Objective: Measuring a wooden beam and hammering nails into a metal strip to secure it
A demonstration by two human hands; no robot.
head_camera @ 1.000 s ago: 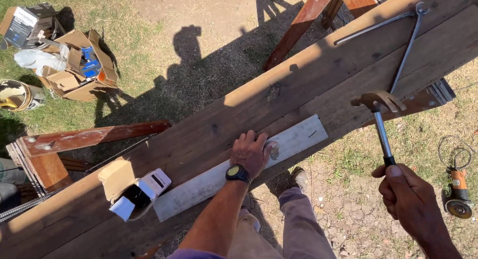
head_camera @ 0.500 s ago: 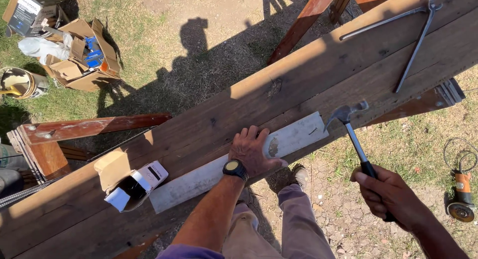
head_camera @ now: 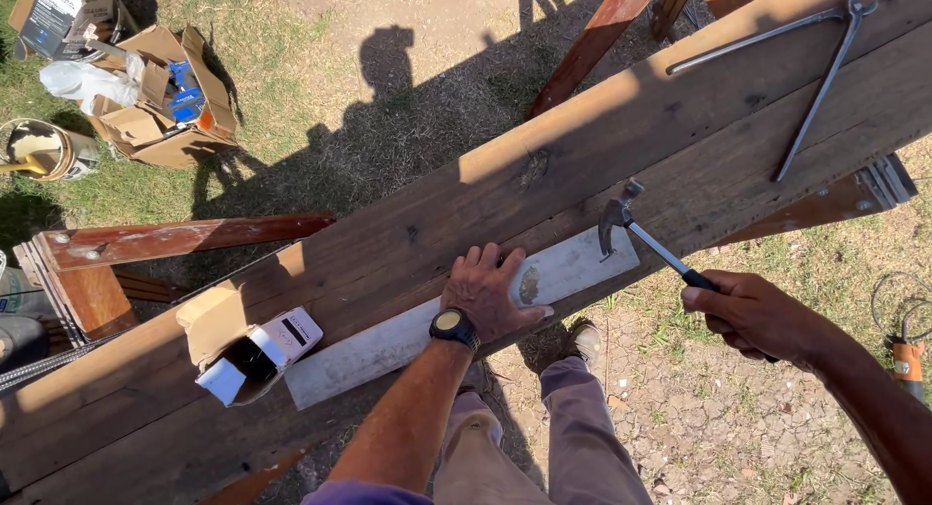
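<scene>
My left hand (head_camera: 488, 293) lies flat with fingers spread on a pale grey board (head_camera: 379, 345) that rests on wide brown planks (head_camera: 408, 223). A dark watch sits on that wrist. My right hand (head_camera: 752, 314) grips the black handle of a claw hammer (head_camera: 636, 231). The hammer's head hangs just above the right end of the pale board. Whether a nail stands under it cannot be made out.
An open cardboard box (head_camera: 248, 345) sits on the planks to the left. Long metal tongs (head_camera: 806, 68) lie at the planks' far right. On the grass are cardboard boxes (head_camera: 160, 107), a paint can (head_camera: 44, 151), reddish sawhorse legs (head_camera: 165, 243) and an orange power tool (head_camera: 908, 354).
The hammer has swung left and down, from well right of the pale board to just over its right end. My left hand stays pressed on the board.
</scene>
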